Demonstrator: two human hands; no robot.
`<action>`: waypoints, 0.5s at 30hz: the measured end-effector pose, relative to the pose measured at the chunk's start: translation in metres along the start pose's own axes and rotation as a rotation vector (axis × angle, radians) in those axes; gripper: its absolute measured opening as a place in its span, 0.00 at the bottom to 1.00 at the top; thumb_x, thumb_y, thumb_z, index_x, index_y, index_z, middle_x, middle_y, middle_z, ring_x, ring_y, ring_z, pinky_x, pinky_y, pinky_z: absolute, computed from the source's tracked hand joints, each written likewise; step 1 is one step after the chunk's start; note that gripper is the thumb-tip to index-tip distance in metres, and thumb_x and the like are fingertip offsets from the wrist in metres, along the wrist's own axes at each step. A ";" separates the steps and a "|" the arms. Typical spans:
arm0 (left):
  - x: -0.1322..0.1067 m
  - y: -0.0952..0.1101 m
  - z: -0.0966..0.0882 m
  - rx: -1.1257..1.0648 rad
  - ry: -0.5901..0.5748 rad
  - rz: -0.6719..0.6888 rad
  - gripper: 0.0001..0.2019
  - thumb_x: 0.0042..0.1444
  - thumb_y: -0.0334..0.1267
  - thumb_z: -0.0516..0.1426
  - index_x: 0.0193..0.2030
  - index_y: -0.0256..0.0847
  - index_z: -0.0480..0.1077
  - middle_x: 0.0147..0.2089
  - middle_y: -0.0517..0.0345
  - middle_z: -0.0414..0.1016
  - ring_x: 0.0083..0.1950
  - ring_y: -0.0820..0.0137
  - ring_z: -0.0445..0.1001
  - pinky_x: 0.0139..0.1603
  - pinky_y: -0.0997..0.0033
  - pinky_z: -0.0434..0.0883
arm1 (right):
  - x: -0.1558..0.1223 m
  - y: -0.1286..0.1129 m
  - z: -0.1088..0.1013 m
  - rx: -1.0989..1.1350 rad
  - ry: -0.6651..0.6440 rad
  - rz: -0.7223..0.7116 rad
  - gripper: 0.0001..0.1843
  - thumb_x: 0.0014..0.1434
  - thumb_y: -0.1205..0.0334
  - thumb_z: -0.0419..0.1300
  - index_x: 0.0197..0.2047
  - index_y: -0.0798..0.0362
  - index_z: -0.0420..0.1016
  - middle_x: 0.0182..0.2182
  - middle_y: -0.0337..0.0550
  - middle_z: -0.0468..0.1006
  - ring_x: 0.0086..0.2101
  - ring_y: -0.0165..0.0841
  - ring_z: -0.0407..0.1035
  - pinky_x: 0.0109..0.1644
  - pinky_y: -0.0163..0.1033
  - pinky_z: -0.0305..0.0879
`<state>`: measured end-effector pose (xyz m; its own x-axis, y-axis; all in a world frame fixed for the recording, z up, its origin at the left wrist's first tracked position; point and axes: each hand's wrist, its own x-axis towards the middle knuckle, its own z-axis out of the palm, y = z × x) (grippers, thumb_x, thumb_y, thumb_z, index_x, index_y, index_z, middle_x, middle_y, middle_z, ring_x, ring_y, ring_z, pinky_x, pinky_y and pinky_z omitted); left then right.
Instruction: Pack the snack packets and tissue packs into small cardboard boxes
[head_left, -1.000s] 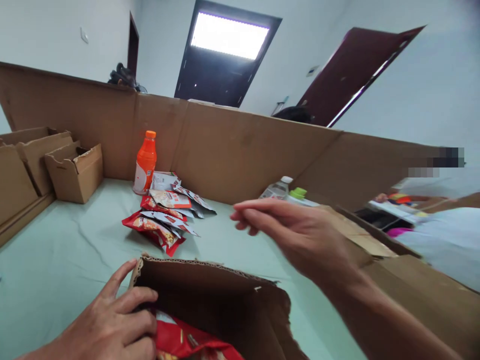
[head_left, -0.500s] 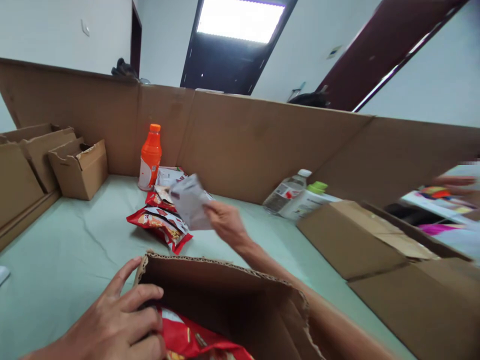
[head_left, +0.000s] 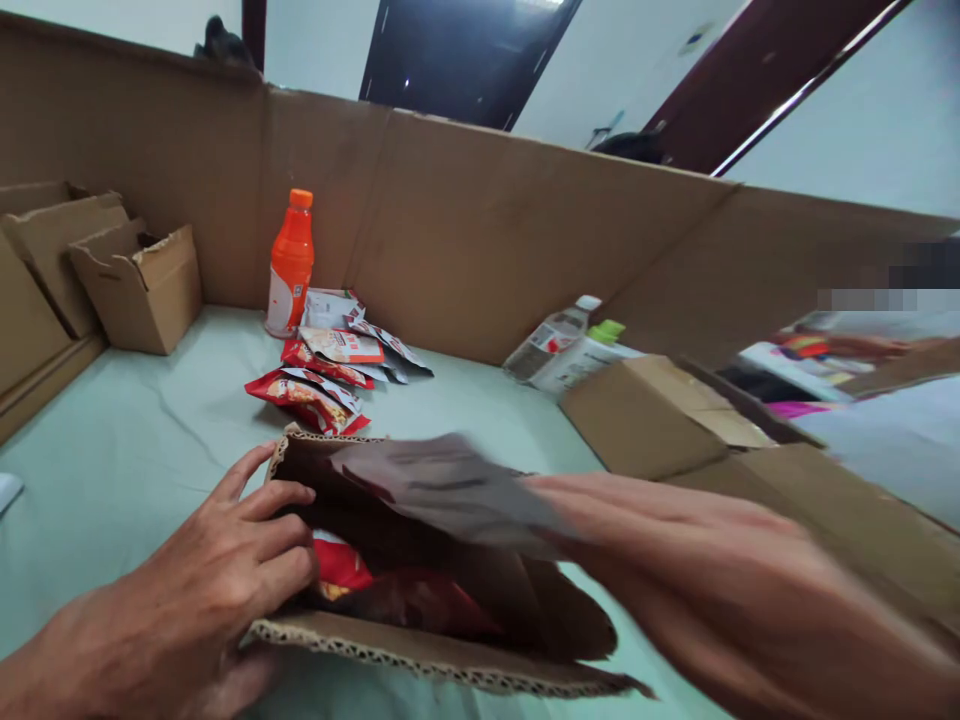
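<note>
Left hand: there it was, the left hand (head_left: 225, 560) clasping the box (head_left: 450, 655) by its left end, fingers hooked over the side.
Right hand: in came the right hand (head_left: 697, 560), blurred, one grey packet (head_left: 450, 480) pinched at its fingertips; the fingertips themselves were hard to make out.
Packet: right over the box's mouth, slanting across it and covering part of the far rim!
Box edges: torn and ragged, the corrugation showing along the near rim; the far left corner stood by the left index finger.
Inside: at least one red pack (head_left: 341, 565), close by the left fingers.
Open room: green cloth (head_left: 150, 430) spread left of the box, and another stretch ran between the pile and the bottles on the right.
Pile: several packs (head_left: 307, 395) overlapped beyond the box, too layered for an exact count.
Bottles: three, one orange bottle (head_left: 291, 270) upright behind the pile, one clear bottle (head_left: 551, 340) and one white bottle (head_left: 574, 365) tilted side by side.
Other boxes: at least three left boxes (head_left: 139, 290), and two right boxes (head_left: 652, 415).
Far edge: a cardboard wall (head_left: 480, 240) closed off the back.
</note>
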<state>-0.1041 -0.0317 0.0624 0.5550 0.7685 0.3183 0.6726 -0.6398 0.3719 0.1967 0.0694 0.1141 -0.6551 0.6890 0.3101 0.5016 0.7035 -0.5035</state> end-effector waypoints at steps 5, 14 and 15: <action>-0.012 0.001 0.009 0.117 0.176 -0.050 0.29 0.44 0.27 0.55 0.57 0.42 0.63 0.61 0.46 0.73 0.65 0.55 0.69 0.75 0.45 0.54 | 0.032 -0.011 0.039 -0.134 -0.596 0.016 0.16 0.61 0.70 0.56 0.43 0.46 0.83 0.39 0.41 0.85 0.36 0.36 0.79 0.40 0.38 0.71; -0.008 -0.033 0.058 0.151 0.225 0.041 0.14 0.63 0.39 0.57 0.54 0.42 0.68 0.44 0.53 0.81 0.44 0.59 0.76 0.35 0.63 0.69 | 0.047 0.016 0.003 0.037 -0.188 -0.069 0.14 0.67 0.52 0.58 0.50 0.41 0.83 0.41 0.44 0.86 0.40 0.40 0.80 0.43 0.42 0.77; -0.008 -0.036 0.064 0.181 0.254 0.038 0.11 0.66 0.38 0.56 0.54 0.42 0.68 0.44 0.53 0.81 0.45 0.60 0.76 0.35 0.64 0.68 | 0.059 0.026 0.001 0.061 -0.060 -0.014 0.15 0.67 0.49 0.57 0.47 0.42 0.84 0.36 0.44 0.86 0.35 0.39 0.80 0.38 0.42 0.77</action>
<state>-0.1015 -0.0147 -0.0089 0.4569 0.7027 0.5454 0.7422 -0.6391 0.2017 0.1706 0.1279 0.1189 -0.6954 0.6664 0.2690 0.4582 0.6994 -0.5485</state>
